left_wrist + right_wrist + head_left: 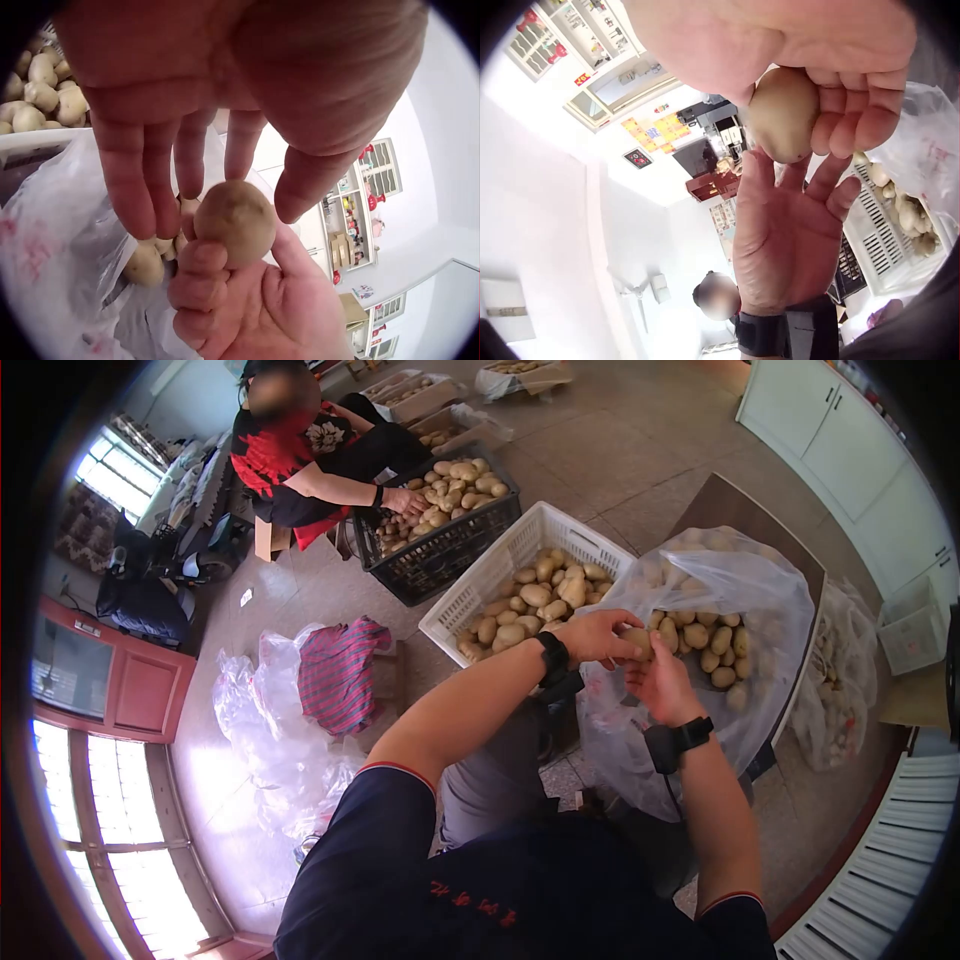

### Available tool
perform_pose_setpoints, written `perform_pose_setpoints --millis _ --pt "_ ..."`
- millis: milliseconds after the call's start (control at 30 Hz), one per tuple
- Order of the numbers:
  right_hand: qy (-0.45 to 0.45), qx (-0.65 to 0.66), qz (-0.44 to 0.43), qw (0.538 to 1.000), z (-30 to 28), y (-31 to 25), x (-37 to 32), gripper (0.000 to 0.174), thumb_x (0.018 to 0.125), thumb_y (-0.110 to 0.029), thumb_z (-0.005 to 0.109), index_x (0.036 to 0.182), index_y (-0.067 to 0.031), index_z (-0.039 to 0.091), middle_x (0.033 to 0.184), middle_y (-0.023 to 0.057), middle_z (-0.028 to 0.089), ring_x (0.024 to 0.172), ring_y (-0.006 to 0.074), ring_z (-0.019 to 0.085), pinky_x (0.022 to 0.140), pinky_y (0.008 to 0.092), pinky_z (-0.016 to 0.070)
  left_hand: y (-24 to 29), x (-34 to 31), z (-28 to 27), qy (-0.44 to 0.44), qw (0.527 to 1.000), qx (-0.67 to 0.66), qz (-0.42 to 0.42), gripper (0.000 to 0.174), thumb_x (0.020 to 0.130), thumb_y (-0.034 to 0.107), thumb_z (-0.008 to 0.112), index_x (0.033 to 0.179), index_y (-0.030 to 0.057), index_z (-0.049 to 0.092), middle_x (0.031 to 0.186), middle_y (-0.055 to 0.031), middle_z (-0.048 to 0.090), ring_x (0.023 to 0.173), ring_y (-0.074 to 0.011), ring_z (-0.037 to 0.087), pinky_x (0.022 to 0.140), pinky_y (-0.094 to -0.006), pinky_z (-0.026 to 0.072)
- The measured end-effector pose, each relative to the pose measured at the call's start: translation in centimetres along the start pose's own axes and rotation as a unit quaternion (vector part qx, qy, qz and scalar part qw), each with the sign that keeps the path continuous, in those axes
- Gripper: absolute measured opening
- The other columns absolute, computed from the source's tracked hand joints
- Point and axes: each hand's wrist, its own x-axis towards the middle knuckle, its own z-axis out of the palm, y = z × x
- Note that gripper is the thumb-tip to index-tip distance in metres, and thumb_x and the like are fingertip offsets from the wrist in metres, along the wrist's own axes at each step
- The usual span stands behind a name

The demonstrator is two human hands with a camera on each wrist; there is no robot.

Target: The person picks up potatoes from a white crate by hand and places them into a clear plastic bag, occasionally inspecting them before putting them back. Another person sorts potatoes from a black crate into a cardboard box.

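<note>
Both hands meet at one potato [637,644] over the open mouth of a clear plastic bag [760,585]. My right hand [662,685] grips it with curled fingers, which show wrapped on its lower side in the left wrist view. My left hand [592,637] reaches in from the other side, thumb and fingertips at the potato's end. In the right wrist view, the tan potato [784,115] sits between the right palm and the left fingertips. More potatoes [712,648] lie inside the bag.
A white crate [440,622] of potatoes stands left of the bag. Behind it, a seated person [300,470] reaches into a black crate [400,575] of potatoes. Plastic sheeting [265,730] and a checked cloth [340,672] lie at left. Another filled bag [835,680] stands at right.
</note>
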Motion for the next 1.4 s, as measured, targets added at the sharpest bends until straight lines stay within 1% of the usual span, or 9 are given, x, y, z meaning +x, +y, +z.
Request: perform_pose_setpoints --millis 233,433,500,533,600,633,700,800,1400 --pt "-0.009 -0.091 -0.044 0.995 -0.8 1.5 1.2 0.05 0.1 -0.052 0.044 0.104 -0.0049 0.061 0.077 0.005 0.063 0.068 0.0152 0.057 0.063 0.0288 0.0442 -1.0 0.4 -1.6 -0.005 0.993 -0.114 -0.027 0.05 0.089 0.021 0.069 0.133 0.0066 0.05 0.107 -0.0099 0.063 0.081 -0.0181 0.067 0.069 -0.0309 0.058" --pt "0.102 -0.208 -0.092 0.968 -6.0 4.3 3.8 0.022 0.093 -0.022 0.059 0.109 -0.0074 0.061 0.094 0.0054 0.063 0.071 0.015 0.061 0.064 0.0289 0.0479 -1.8 0.1 -5.1 0.058 0.975 -0.216 0.003 0.043 0.093 0.024 0.065 0.131 0.008 0.053 0.103 -0.0088 0.062 0.072 -0.0175 0.064 0.064 -0.0308 0.0565" --pt "0.191 -0.377 -0.257 0.869 -10.0 6.9 7.0 0.028 0.088 -0.018 0.063 0.113 -0.0053 0.059 0.105 0.013 0.063 0.087 0.0265 0.062 0.075 0.0376 0.0505 -1.6 -0.4 -6.0 0.132 0.972 -0.193 -0.028 0.042 0.093 0.025 0.064 0.13 0.0081 0.053 0.104 -0.0082 0.061 0.071 -0.0173 0.063 0.064 -0.031 0.0562" --pt "0.192 -0.376 -0.256 0.869 -9.6 6.3 6.0 0.028 0.088 -0.018 0.063 0.113 -0.0053 0.059 0.105 0.013 0.063 0.087 0.0265 0.062 0.075 0.0376 0.0505 -2.4 -0.3 -6.6 0.16 0.968 -0.188 -0.041 0.041 0.093 0.025 0.064 0.129 0.0086 0.053 0.102 -0.0081 0.061 0.07 -0.0174 0.063 0.063 -0.031 0.0565" --pt "0.267 -0.539 -0.307 0.738 -8.8 5.1 3.9 0.034 0.084 -0.01 0.064 0.117 -0.0048 0.058 0.118 0.0174 0.057 0.103 0.0334 0.057 0.088 0.0425 0.0481 -5.1 0.4 -8.7 0.173 0.965 -0.19 -0.053 0.044 0.091 0.025 0.066 0.129 0.0075 0.054 0.101 -0.0085 0.062 0.068 -0.0176 0.064 0.06 -0.0311 0.0569" --pt "0.266 -0.537 -0.307 0.739 -8.6 4.9 3.6 0.034 0.084 -0.01 0.064 0.117 -0.0048 0.058 0.118 0.0174 0.057 0.103 0.0334 0.057 0.088 0.0425 0.0481 -5.8 0.5 -9.3 0.187 0.961 -0.191 -0.065 0.047 0.088 0.026 0.068 0.128 0.0065 0.054 0.1 -0.009 0.063 0.067 -0.0178 0.065 0.058 -0.0311 0.0573" --pt "0.259 -0.635 -0.346 0.64 -8.5 4.6 3.2 0.038 0.083 -0.007 0.063 0.12 -0.0074 0.057 0.124 0.0153 0.053 0.11 0.0352 0.053 0.093 0.0442 0.0453 -6.9 0.3 -10.4 0.202 0.958 -0.18 -0.09 0.045 0.088 0.025 0.068 0.127 0.0062 0.054 0.098 -0.0085 0.063 0.067 -0.0178 0.064 0.057 -0.032 0.0573" --pt "0.23 -0.681 -0.356 0.597 -8.4 4.8 3.5 0.045 0.08 -0.008 0.066 0.124 -0.0099 0.054 0.124 0.0153 0.051 0.114 0.0375 0.049 0.093 0.0447 0.0461 -7.7 -0.1 -11.5 0.214 0.954 -0.166 -0.126 0.04 0.091 0.023 0.065 0.126 0.0075 0.053 0.099 -0.0089 0.061 0.067 -0.0187 0.064 0.057 -0.0339 0.0576" --pt "0.213 -0.732 -0.305 0.57 -7.5 4.8 2.7 0.054 0.073 -0.012 0.075 0.121 -0.0136 0.049 0.113 0.0118 0.051 0.104 0.0356 0.054 0.083 0.0446 0.0505 -10.3 0.0 -12.7 0.25 0.948 -0.009 -0.195 0.049 0.088 0.012 0.063 0.134 -0.0004 0.05 0.104 -0.0149 0.062 0.071 -0.0245 0.064 0.059 -0.0379 0.0588"
